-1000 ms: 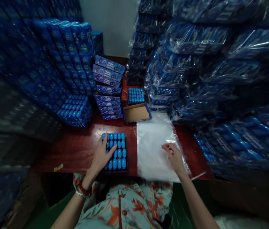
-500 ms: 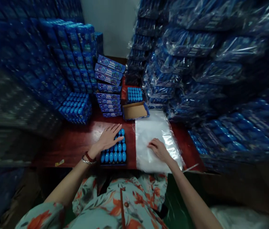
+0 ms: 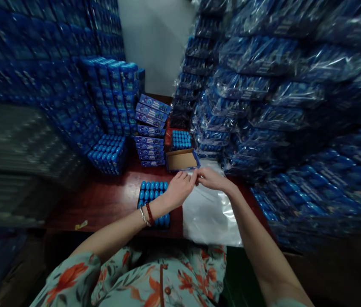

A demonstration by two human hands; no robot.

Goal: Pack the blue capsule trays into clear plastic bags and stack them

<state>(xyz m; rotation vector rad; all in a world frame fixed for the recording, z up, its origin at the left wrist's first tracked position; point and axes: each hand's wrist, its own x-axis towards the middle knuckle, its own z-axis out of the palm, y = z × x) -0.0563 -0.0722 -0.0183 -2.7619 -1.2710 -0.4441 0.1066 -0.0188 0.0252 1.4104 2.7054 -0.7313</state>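
Observation:
My left hand [image 3: 182, 187] reaches across to the right, and its fingertips meet those of my right hand [image 3: 211, 178] over the upper part of a flat stack of clear plastic bags [image 3: 207, 215]. Both hands look closed in a pinch at the bag's upper edge, though the pinched film itself is hard to make out. Under my left forearm sits a tray of shiny blue capsule-shaped containers [image 3: 151, 194] in rows, partly hidden by the wrist.
An empty cardboard tray [image 3: 183, 161] lies beyond my hands, with a block of blue containers [image 3: 181, 139] behind it. Stacked purple-blue trays [image 3: 150, 140] stand left of it. Tall piles of blue packs [image 3: 113, 98] and film-wrapped packs [image 3: 244, 85] flank the red table [image 3: 103, 200].
My left hand has left the tray of blue containers and moved right to meet my right hand. My right hand has moved up the plastic bags to their upper part.

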